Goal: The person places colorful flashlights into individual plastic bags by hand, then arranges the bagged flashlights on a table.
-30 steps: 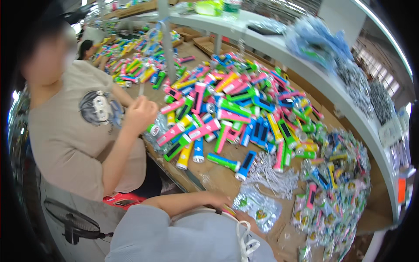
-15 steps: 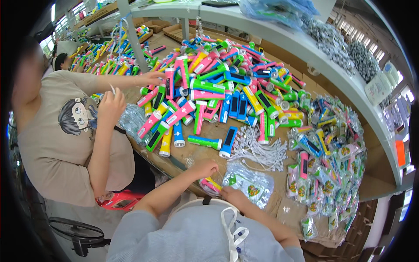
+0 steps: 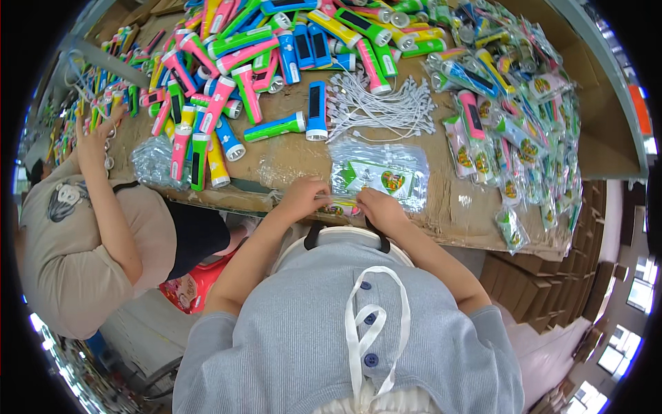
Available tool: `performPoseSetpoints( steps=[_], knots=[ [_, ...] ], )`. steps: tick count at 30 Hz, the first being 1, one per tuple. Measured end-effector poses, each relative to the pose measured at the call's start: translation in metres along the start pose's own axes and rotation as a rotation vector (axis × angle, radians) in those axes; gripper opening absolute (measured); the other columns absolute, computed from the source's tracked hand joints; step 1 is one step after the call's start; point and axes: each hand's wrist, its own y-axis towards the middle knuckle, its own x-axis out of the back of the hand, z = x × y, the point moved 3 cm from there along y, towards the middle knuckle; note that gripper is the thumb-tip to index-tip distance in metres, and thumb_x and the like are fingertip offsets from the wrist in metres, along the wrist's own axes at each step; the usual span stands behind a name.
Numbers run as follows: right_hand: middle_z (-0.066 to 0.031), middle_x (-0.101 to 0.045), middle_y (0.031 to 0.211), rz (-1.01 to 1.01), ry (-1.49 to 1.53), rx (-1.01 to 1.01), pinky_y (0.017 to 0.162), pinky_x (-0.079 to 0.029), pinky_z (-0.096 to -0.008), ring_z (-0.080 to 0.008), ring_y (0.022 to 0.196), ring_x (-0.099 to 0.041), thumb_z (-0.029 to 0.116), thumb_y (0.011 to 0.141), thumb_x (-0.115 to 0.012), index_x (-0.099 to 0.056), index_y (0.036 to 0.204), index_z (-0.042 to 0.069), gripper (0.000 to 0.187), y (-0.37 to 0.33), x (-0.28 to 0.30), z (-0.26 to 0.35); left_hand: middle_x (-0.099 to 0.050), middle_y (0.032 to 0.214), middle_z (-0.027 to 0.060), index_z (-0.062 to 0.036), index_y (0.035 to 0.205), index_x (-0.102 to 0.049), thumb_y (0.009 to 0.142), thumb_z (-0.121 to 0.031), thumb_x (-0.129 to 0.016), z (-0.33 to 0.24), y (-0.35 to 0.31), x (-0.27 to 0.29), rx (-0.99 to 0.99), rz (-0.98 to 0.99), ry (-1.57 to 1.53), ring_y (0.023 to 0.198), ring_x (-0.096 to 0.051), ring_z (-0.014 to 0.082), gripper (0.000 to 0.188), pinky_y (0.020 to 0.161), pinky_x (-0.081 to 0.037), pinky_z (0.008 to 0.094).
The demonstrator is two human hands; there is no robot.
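At the near edge of the cardboard-covered table (image 3: 476,215), right up against the person's waist, two bare hands work close together over one small wrapped item (image 3: 343,208), pink and yellow under clear plastic. The left hand (image 3: 305,199) has it by the left end, fingers curled under and thumb and fingertips brought nearly together. The right hand (image 3: 381,209) pinches the other end the same way, its fingertips closed down with hardly any gap showing. Between the two sets of fingertips only a short strip of the item is visible, and from where I stand I can't tell whether any finger is inside the plastic. The palms face down and hide the rest of the grip.

Just beyond the right hand lies a flat stack of clear bags (image 3: 380,176) with a green-and-white print and a round bright emblem. Behind the bags is a tangle of white cables (image 3: 380,107). A blue flashlight (image 3: 316,110) lies just left of the cables, its dark panel facing up, with a green-and-blue flashlight (image 3: 274,128) beside it. Past them spreads the big heap of loose flashlights (image 3: 243,50), pink, green, yellow and blue. Over to the right sprawls a mound of bagged flashlights (image 3: 527,145). On the left, a co-worker (image 3: 103,238) in beige has both hands raised near more loose pieces.
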Motion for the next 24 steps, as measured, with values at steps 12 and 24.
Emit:
performPoseSetpoints(
  steps=[12, 24],
  knots=[
    [-0.0157, -0.057, 0.073, -0.414, 0.336, -0.189, 0.059, -0.046, -0.0401, -0.0338, 0.070, -0.059, 0.001, 0.073, -0.058, -0.044, 0.088, 0.004, 0.021, -0.011, 0.022, 0.007, -0.056, 0.073, 0.0124, -0.0034, 0.082, -0.059, 0.075, -0.018, -0.064, -0.062, 0.038, -0.016, -0.045, -0.082, -0.150, 0.069, -0.055, 0.0293, 0.017, 0.060, -0.042, 0.0370],
    [-0.0030, -0.052, 0.065, -0.658, 0.817, -0.269, 0.054, -0.044, -0.0276, -0.0121, 0.060, -0.052, 0.001, 0.066, -0.062, -0.048, 0.072, 0.006, 0.015, 0.007, 0.159, -0.063, -0.055, 0.077, 0.0149, -0.0014, 0.081, -0.055, 0.080, -0.010, -0.052, -0.019, 0.010, 0.011, 0.033, -0.399, 0.232, 0.073, -0.053, 0.0342, 0.009, 0.067, -0.041, 0.0404]
  ],
)
